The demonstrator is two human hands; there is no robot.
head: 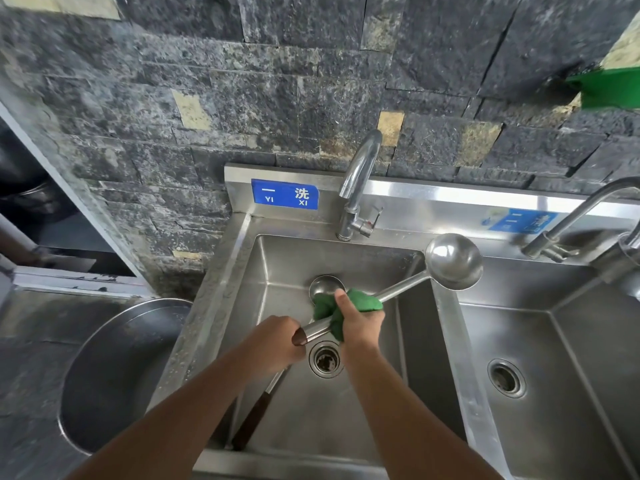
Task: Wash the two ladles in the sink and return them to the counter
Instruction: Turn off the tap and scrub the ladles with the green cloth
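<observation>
I hold a large steel ladle [453, 261] level above the left sink basin [277, 258], its bowl out over the divider to the right. My left hand [277, 344] grips its dark handle end. My right hand [360, 317] presses a green scouring cloth [360, 301] around the ladle's shaft. A second ladle lies in the basin: its bowl [323, 285] shows behind the cloth and its dark wooden handle [252, 420] runs down to the basin's front left corner, partly hidden by my left arm.
A faucet [360, 174] stands behind the left basin, no water running. The drain [325, 358] sits under my hands. A second basin [540, 341] with its own tap [575, 216] lies to the right. A big steel bowl [114, 368] rests on the dark counter at left.
</observation>
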